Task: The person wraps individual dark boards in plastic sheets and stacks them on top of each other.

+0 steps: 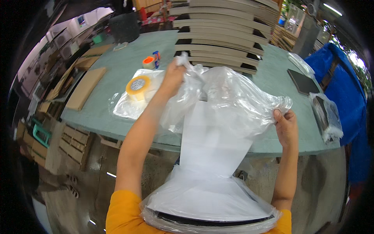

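On the green table (280, 66), a yellow tape roll (138, 86) bears a printed grey label (139, 83); to its right our left hand (173, 76) closes on crinkled clear film (241, 93). Between our arms, a smooth white sheet (214, 148) runs lengthwise from our body to the film, pointing toward the stacked flat panels (218, 39); our right hand (287, 123) pinches the film's right edge.

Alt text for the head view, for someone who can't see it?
A person's left hand and right hand hold clear plastic at the far end of a white sheet, over a green table. Stacked boards stand beyond; a yellow tape roll lies to the left.
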The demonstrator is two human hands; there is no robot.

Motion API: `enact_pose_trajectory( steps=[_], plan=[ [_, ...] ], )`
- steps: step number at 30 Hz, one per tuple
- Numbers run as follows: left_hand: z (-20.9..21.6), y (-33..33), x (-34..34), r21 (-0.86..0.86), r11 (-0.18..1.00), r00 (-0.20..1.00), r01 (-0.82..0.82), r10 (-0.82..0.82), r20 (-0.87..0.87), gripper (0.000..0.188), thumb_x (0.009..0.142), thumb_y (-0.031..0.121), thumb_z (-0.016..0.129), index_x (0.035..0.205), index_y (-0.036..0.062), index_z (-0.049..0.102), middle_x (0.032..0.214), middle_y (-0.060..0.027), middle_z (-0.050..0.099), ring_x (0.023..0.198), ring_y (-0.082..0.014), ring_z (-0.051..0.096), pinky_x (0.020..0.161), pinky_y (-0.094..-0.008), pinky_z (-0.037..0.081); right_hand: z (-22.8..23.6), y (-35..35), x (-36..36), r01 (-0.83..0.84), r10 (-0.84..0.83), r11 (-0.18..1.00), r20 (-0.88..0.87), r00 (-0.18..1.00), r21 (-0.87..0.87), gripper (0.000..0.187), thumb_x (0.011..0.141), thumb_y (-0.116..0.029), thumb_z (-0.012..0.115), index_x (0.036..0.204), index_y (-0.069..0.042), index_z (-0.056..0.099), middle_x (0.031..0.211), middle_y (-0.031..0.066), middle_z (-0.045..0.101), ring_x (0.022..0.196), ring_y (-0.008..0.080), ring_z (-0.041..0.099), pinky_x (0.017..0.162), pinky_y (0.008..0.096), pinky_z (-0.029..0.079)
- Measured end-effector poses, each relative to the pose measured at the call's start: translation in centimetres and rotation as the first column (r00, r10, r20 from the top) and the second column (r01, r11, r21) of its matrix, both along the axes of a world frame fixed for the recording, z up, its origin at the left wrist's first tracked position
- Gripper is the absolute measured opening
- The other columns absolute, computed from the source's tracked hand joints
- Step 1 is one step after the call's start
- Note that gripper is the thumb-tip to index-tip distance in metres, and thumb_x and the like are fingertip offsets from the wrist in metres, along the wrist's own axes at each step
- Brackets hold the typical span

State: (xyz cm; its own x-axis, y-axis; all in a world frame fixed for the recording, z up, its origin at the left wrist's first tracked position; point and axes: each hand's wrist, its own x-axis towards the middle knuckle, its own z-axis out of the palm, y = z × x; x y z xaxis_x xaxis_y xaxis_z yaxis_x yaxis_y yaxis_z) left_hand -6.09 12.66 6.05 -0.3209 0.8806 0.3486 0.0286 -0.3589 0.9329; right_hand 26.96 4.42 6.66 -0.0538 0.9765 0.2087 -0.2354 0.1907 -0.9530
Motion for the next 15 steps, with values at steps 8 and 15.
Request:
enact_pose_trajectory(
  steps=[8,15],
  plan=[
    [9.2,-3.3,3.1,0.366,0.911,0.971,0.189,-0.119,-0.206,0.009,0.076,0.008,0.058,0.081,0.0060,0.052,0.068,-0.0055,0.055,0.051,-0.0120,0.051,0.044,-0.0233,0.041,4.0,-0.6,-0.4,-0.190,0.199,0.977,-0.097,0.975,0.094,0.023,0.072,-0.015,0.066,0.087,0.000,0.057,0.077,0.0056,0.059,0.065,0.0090,0.055,0.057,0.0209,0.044],
    [10.3,-6.3,11.4,-0.189,0.859,0.772,0.476,-0.511,-0.377,0.020,0.074,0.020,0.065,0.085,0.0063,0.055,0.077,-0.0083,0.058,0.061,-0.0110,0.053,0.045,-0.0255,0.043,3.7,-0.6,-0.6,0.061,-0.073,0.985,0.074,0.995,0.161,0.023,0.073,-0.023,0.067,0.079,-0.003,0.058,0.069,0.0028,0.057,0.062,0.0074,0.052,0.056,0.0208,0.042]
  ],
)
